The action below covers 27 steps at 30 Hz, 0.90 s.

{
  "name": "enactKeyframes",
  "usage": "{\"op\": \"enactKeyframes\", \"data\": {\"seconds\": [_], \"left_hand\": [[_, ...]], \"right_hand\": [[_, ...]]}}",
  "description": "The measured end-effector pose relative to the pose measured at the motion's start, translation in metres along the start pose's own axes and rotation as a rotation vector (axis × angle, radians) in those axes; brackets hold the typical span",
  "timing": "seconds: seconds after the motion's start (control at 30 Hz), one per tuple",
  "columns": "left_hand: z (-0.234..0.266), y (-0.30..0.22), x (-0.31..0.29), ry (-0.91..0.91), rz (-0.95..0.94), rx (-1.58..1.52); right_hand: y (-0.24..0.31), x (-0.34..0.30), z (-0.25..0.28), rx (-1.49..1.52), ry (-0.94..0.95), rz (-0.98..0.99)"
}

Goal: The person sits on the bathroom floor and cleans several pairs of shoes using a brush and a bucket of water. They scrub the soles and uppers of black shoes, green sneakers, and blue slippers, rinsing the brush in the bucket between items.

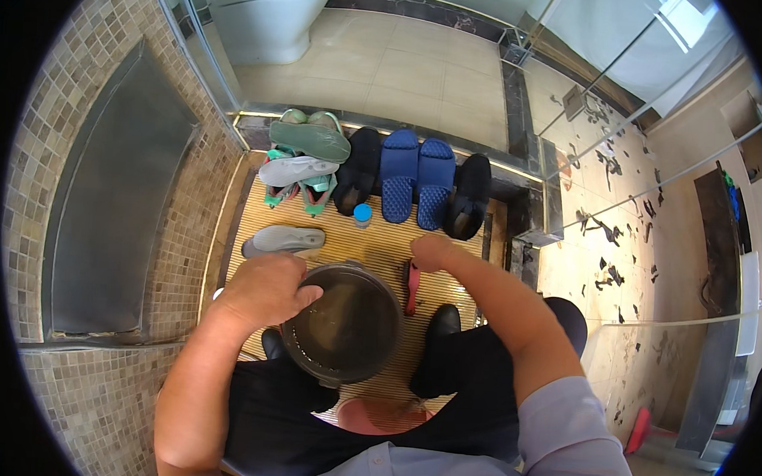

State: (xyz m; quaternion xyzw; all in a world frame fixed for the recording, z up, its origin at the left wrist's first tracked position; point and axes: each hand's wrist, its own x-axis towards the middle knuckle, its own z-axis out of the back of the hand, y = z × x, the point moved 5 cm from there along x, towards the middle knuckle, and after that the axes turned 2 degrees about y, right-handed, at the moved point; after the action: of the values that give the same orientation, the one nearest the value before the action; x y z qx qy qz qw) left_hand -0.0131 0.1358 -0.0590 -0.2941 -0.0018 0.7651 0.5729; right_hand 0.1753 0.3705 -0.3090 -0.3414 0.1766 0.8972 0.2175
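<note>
My left hand is at the left rim of a dark round bucket, its thumb over the opening and its fingers curled down outside. Murky water shows inside the bucket. To the right, my right hand is closed on the far end of a brush with a red handle. The brush points down beside the bucket, and the fingers on it are partly hidden. A grey insole lies flat just beyond my left hand. Farther off stands a small clear container with a blue lid.
Along the dark sill stand green sneakers with insoles on top, black shoes and blue slippers. A pink basin sits below my legs. Glass panels stand right, a tiled wall left, a toilet behind.
</note>
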Motion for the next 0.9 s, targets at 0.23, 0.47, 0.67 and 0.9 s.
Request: {"op": "enactKeyframes", "data": {"seconds": [0.23,0.47,0.67,0.9], "left_hand": [[-0.002,0.006,0.0,-0.003,-0.029,-0.005],[0.002,0.001,0.0,0.004,-0.04,-0.048],[0.006,-0.003,0.0,-0.003,-0.044,-0.047],[0.005,0.002,0.0,0.019,-0.02,-0.052]], "right_hand": [[0.012,0.033,-0.035,0.281,-0.193,-0.264],[-0.066,0.013,-0.037,0.597,-0.633,-0.792],[-0.123,0.046,-0.083,0.77,-0.494,-0.704],[-0.168,0.068,-0.105,0.578,-0.568,-0.647]]}}
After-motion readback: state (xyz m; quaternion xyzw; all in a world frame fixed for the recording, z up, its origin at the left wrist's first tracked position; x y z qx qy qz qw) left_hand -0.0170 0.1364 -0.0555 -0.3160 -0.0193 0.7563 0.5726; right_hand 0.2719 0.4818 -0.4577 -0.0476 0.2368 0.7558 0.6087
